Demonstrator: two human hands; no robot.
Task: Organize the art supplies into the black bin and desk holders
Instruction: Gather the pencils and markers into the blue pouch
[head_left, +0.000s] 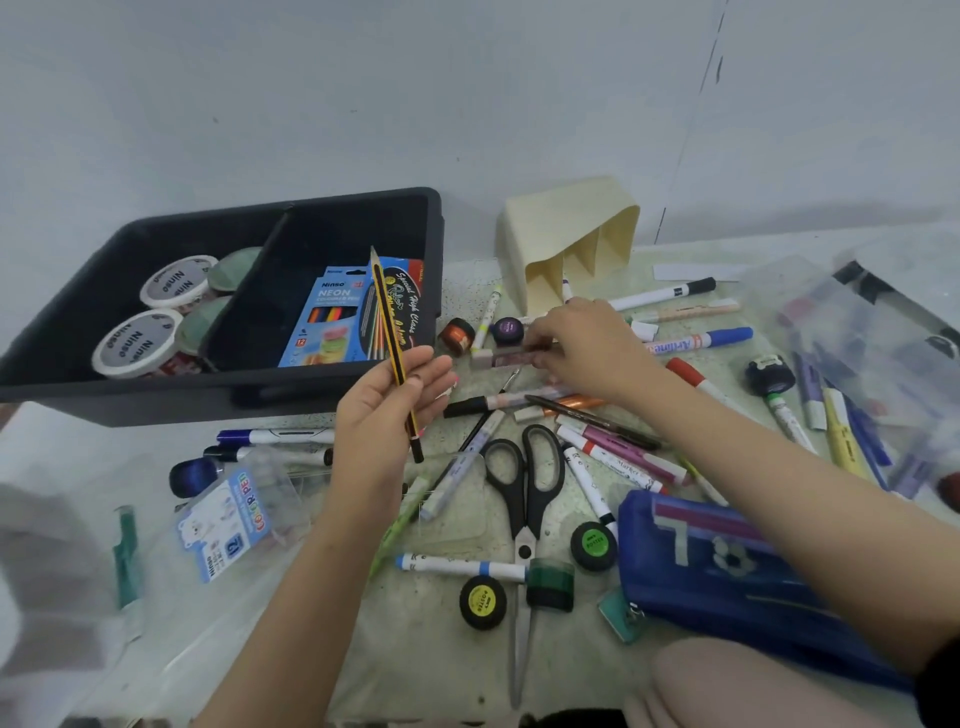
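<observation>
My left hand (387, 402) holds a yellow-and-black striped pencil (390, 338) upright in front of the black bin (156, 400). The bin's left half holds white Ninso paint tubs (137, 343); its right half holds a blue neon pencil box (332, 312) and a dark pencil pack. My right hand (587, 345) reaches over the pile and pinches a pinkish eraser-like bar (501, 357) lying on the table. A cream desk holder (566, 236) lies tipped on its side behind that hand, its compartments facing me.
Markers, pens and small paint pots lie scattered across the table. Black-handled scissors (524, 483) lie in the middle. A blue pencil case (727, 571) sits under my right forearm. A Color Pen pack (234, 514) lies left. A clear plastic pouch (872, 332) sits far right.
</observation>
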